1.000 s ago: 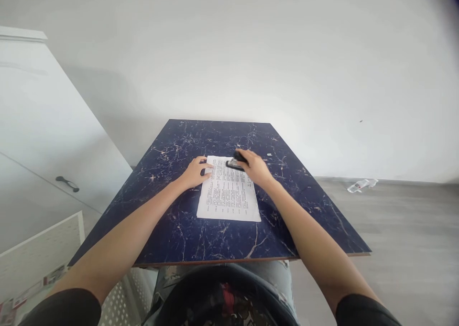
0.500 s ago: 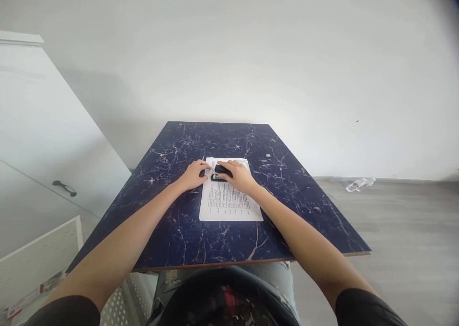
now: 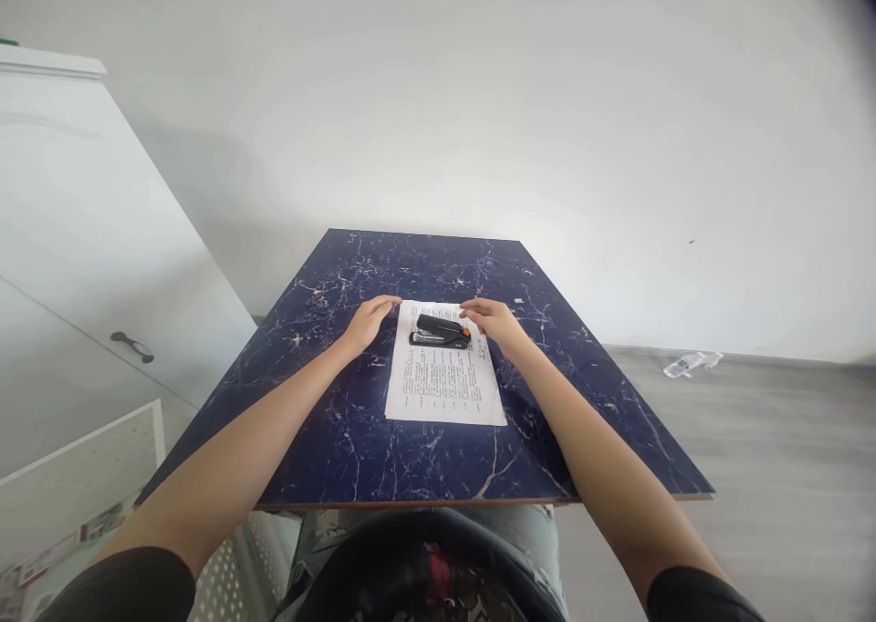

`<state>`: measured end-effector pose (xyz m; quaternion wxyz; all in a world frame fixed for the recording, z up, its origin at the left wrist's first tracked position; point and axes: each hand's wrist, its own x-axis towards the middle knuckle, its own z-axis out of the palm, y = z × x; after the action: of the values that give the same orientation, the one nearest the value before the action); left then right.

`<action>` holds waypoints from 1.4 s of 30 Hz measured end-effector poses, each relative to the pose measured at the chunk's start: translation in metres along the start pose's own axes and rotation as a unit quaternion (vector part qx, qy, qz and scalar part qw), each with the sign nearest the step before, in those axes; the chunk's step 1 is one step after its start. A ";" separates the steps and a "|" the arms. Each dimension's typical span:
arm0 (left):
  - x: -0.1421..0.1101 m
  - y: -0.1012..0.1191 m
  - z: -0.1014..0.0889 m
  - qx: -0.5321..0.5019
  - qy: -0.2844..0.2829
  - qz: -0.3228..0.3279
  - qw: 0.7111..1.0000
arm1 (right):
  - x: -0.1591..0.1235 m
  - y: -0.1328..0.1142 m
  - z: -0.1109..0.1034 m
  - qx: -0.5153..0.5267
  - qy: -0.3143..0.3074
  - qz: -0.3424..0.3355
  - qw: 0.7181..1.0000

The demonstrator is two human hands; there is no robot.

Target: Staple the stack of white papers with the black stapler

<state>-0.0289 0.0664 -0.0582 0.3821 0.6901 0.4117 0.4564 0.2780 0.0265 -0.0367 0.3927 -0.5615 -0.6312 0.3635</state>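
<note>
A black stapler [image 3: 440,331] with an orange spot at its right end lies on top of printed paper sheets [image 3: 444,389]. The sheets rest on a dark blue marbled table [image 3: 417,462]. At the paper's upper left corner is my left hand [image 3: 370,321], its fingers extended and nothing in it. My right hand [image 3: 498,323] hovers by the upper right of the paper, just right of the stapler, fingers apart and holding nothing.
A small white scrap [image 3: 518,300] lies on the table to the far right. Left of the table stands a white cabinet [image 3: 82,239] with a dark handle [image 3: 132,347]. On the floor at right lies a clear plastic bottle [image 3: 693,363]. A white wall rises behind.
Both hands have come off the stapler, which now lies on the paper slightly further right. My right hand has moved right, and my left hand has shifted to the paper's corner.
</note>
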 end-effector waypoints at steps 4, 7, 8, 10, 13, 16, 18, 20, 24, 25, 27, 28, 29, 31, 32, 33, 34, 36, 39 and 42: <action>-0.001 -0.001 0.004 -0.137 -0.007 -0.048 0.989 | -0.008 0.002 -0.015 0.131 -0.168 0.104 0.972; 0.000 -0.001 0.005 -0.193 -0.002 -0.074 0.978 | -0.010 0.002 -0.013 0.170 -0.210 0.144 0.952; 0.000 -0.002 0.006 -0.200 -0.001 -0.081 0.976 | -0.010 0.003 -0.012 0.176 -0.206 0.154 0.950; 0.001 -0.002 0.006 -0.207 0.001 -0.091 0.974 | -0.009 0.003 -0.009 0.184 -0.190 0.169 0.950; 0.001 -0.003 0.006 -0.209 0.012 -0.101 0.973 | -0.007 0.004 -0.007 0.197 -0.171 0.170 0.950; 0.001 -0.002 0.006 -0.211 0.014 -0.104 0.972 | -0.006 0.007 -0.007 0.200 -0.166 0.158 0.953; 0.001 -0.002 0.006 -0.216 0.011 -0.104 0.971 | -0.006 0.008 -0.008 0.184 -0.168 0.145 0.958; 0.001 -0.003 0.006 -0.215 0.014 -0.105 0.971 | -0.006 0.008 -0.009 0.138 -0.150 0.104 0.973; 0.002 -0.006 0.007 -0.209 0.012 -0.099 0.973 | -0.006 0.001 -0.005 -0.028 -0.055 -0.041 0.997; 0.002 -0.006 0.007 -0.210 0.010 -0.096 0.973 | -0.007 -0.001 -0.002 -0.067 -0.047 -0.075 0.994; 0.002 -0.006 0.007 -0.210 0.010 -0.091 0.973 | -0.008 -0.006 0.007 -0.130 -0.057 -0.129 0.981; 0.001 -0.005 0.006 -0.209 0.012 -0.091 0.974 | -0.009 -0.008 0.011 -0.153 -0.065 -0.144 0.976; 0.001 -0.003 0.006 -0.208 0.014 -0.090 0.974 | -0.011 -0.009 0.016 -0.170 -0.067 -0.153 0.971; 0.000 0.001 0.006 -0.215 0.024 -0.093 0.972 | -0.013 -0.012 0.023 -0.191 -0.053 -0.174 0.965; 0.000 0.003 0.006 -0.227 0.032 -0.098 0.968 | -0.015 -0.014 0.025 -0.195 -0.038 -0.188 0.962; 0.000 0.004 0.006 -0.247 0.041 -0.106 0.962 | -0.017 -0.016 0.026 -0.195 -0.019 -0.205 0.959; -0.001 0.006 0.006 -0.271 0.049 -0.117 0.954 | -0.019 -0.019 0.026 -0.197 0.002 -0.225 0.954; -0.002 0.008 0.007 -0.314 0.049 -0.151 0.936 | -0.024 -0.025 0.027 -0.213 0.043 -0.259 0.941; -0.004 0.009 0.012 -0.322 0.001 -0.201 0.925 | -0.033 -0.034 0.029 -0.280 0.070 -0.315 0.904; -0.006 0.011 0.018 -0.323 -0.032 -0.223 0.919 | -0.041 -0.037 0.032 -0.364 0.016 -0.364 0.857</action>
<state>-0.0107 0.0541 -0.0558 0.6893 0.4336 0.3723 0.4453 0.2357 -0.0189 -0.0202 0.2752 -0.4000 -0.8714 -0.0701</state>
